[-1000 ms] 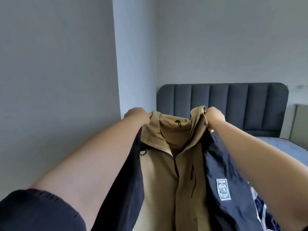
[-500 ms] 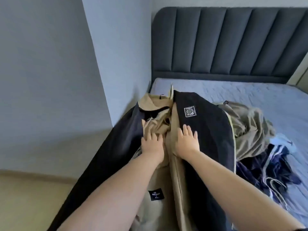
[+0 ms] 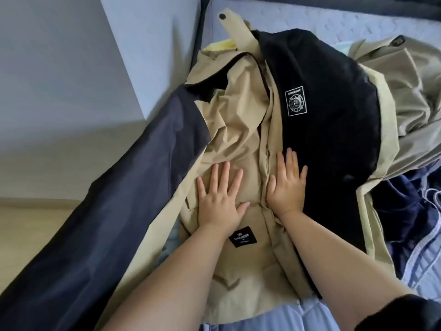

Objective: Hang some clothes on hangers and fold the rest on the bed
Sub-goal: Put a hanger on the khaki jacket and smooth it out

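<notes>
Two plain surfaces fill the left side: a grey wall and, lower down, a strip of pale floor. Next to them a tan and navy jacket lies spread front-up on the bed, its navy sleeve running down and left past the mattress edge. The left hand lies flat on the tan front panel, fingers straight and spread, gripping nothing. Just below its wrist sits a small black label whose white lettering reads "CHIC CASUAL FASHION"; the finer line under it is too small to read. The right hand presses flat just across the front placket, fingers straight, palm where tan meets navy, and it holds nothing either. Above it, on the navy chest panel, a square white-outlined patch reads "OUTDOOR" over a round emblem. At the collar a tan tab with a dark snap points up the bed. Further right a crumpled khaki garment lies against the jacket's shoulder, and below it sits a heap of dark blue cloth with pale stripes — both on the blue sheet.
</notes>
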The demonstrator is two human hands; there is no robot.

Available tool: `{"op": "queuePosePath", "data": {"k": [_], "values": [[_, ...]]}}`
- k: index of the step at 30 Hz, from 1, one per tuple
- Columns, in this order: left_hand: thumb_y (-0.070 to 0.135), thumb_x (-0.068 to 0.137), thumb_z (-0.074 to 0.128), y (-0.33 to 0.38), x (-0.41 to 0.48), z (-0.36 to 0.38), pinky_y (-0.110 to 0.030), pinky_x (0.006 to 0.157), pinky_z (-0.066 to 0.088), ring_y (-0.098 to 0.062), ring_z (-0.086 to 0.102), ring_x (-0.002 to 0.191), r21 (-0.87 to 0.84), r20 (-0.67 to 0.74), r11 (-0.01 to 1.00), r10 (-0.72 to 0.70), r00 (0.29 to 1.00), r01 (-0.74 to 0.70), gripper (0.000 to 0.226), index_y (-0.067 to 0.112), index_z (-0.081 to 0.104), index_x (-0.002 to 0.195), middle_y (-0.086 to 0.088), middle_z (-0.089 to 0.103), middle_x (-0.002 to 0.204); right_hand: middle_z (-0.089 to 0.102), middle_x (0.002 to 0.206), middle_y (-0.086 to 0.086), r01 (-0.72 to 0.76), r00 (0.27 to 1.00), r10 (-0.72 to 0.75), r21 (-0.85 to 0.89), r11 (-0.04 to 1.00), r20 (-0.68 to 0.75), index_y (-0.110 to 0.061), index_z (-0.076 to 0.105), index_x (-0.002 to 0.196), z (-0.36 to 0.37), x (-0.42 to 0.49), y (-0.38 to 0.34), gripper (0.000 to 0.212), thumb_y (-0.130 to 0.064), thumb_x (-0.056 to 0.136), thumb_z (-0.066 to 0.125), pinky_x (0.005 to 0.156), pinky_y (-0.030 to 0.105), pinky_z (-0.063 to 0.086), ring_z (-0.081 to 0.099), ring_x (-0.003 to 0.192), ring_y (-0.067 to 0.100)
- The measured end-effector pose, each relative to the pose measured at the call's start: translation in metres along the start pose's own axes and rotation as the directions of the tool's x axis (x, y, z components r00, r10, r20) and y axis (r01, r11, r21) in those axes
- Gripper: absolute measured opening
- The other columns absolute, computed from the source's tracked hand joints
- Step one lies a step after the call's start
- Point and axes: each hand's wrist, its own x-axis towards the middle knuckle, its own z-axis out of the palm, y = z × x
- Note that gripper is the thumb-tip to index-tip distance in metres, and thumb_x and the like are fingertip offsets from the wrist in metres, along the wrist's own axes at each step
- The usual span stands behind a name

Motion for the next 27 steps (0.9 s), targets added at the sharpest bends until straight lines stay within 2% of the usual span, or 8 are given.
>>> {"op": "queuePosePath", "data": {"k": [3, 10, 14, 17, 20, 23, 25, 27], "values": [[0.065, 0.089, 0.026, -0.004, 0.009, 0.001, -0.056, 0.106, -0.023, -0.028, -0.015, 0.146, -0.011, -0.030, 0.999, 0.034, 0.999, -0.035, 0.082, 0.029, -0.022, 0.145, -0.005, -0.026, 0.155, 0.024, 0.156, 0.016, -0.002, 1.000, 0.002, 0.004, 1.000, -0.019, -0.007, 0.029, 0.148, 0.008, 0.010, 0.001, 0.063, -0.027, 0.088, 0.027, 0.116, 0.051, 0.010, 0.018, 0.146, 0.028], [0.059, 0.093, 0.033, -0.013, -0.005, -0.017, -0.053, 0.113, -0.010, -0.029, -0.014, 0.146, 0.034, 0.054, 0.990, 0.136, 0.989, -0.138, 0.078, 0.033, -0.013, 0.150, -0.007, -0.015, 0.160, 0.020, 0.157, 0.016, 0.003, 1.000, -0.002, -0.022, 1.000, 0.018, -0.007, 0.026, 0.149, 0.000, 0.008, -0.001, 0.062, -0.027, 0.090, 0.026, 0.116, 0.052, 0.011, 0.015, 0.147, 0.029], [0.045, 0.098, 0.034, -0.007, -0.050, -0.036, -0.048, 0.117, -0.002, -0.024, -0.011, 0.147, -0.033, 0.157, 0.999, 0.008, 0.988, -0.003, 0.067, 0.031, -0.003, 0.152, -0.005, -0.012, 0.160, 0.007, 0.160, 0.016, 0.040, 0.983, 0.003, -0.230, 0.972, 0.184, -0.007, 0.009, 0.152, -0.031, -0.001, -0.009, 0.063, -0.029, 0.095, 0.025, 0.117, 0.051, 0.010, 0.005, 0.148, 0.029], [0.044, 0.099, 0.032, 0.013, -0.087, -0.044, -0.048, 0.116, 0.002, -0.024, -0.006, 0.147, -0.075, 0.195, 0.994, -0.059, 0.979, 0.075, 0.063, 0.025, 0.007, 0.153, -0.006, -0.005, 0.161, -0.004, 0.160, 0.015, 0.251, 0.949, -0.177, -0.284, 0.926, 0.261, -0.005, -0.006, 0.150, -0.048, -0.035, -0.007, 0.063, -0.022, 0.092, 0.012, 0.118, 0.047, 0.004, -0.005, 0.148, 0.029], [0.046, 0.098, 0.031, 0.031, -0.130, -0.037, -0.047, 0.118, -0.003, -0.020, -0.010, 0.147, -0.115, 0.219, 0.985, -0.103, 0.970, 0.130, 0.064, 0.023, 0.010, 0.153, -0.005, -0.007, 0.161, 0.005, 0.160, 0.016, 0.460, 0.846, -0.380, -0.151, 0.875, 0.375, -0.003, 0.011, 0.151, -0.060, -0.102, 0.006, 0.064, -0.019, 0.089, 0.013, 0.118, 0.047, 0.008, 0.005, 0.148, 0.030], [0.063, 0.091, 0.033, 0.034, -0.150, -0.035, -0.049, 0.115, -0.010, -0.019, -0.022, 0.145, -0.106, 0.321, 0.991, -0.045, 0.946, 0.083, 0.078, 0.025, 0.003, 0.153, -0.003, -0.017, 0.159, 0.002, 0.161, 0.009, 0.473, 0.786, -0.386, -0.068, 0.878, 0.482, -0.008, 0.014, 0.152, -0.065, -0.160, 0.018, 0.059, -0.019, 0.095, 0.022, 0.117, 0.042, -0.004, -0.003, 0.149, 0.022], [0.073, 0.083, 0.038, 0.029, -0.155, -0.040, -0.051, 0.114, -0.011, -0.018, -0.023, 0.144, -0.129, 0.349, 0.992, 0.059, 0.935, -0.014, 0.090, 0.028, 0.004, 0.153, -0.001, -0.016, 0.160, 0.006, 0.161, 0.006, 0.441, 0.774, -0.360, -0.037, 0.897, 0.521, -0.010, 0.018, 0.152, -0.071, -0.186, 0.021, 0.059, -0.024, 0.097, 0.032, 0.116, 0.040, -0.009, -0.001, 0.149, 0.020], [0.075, 0.077, 0.048, 0.023, -0.163, -0.043, -0.054, 0.114, -0.010, -0.019, -0.022, 0.144, -0.047, 0.370, 0.986, 0.168, 0.914, -0.162, 0.100, 0.028, 0.002, 0.153, 0.000, -0.018, 0.159, 0.022, 0.158, 0.009, 0.465, 0.766, -0.393, -0.016, 0.885, 0.510, -0.009, 0.035, 0.147, -0.082, -0.206, 0.021, 0.062, -0.032, 0.091, 0.046, 0.116, 0.044, 0.000, 0.015, 0.147, 0.022]]}}
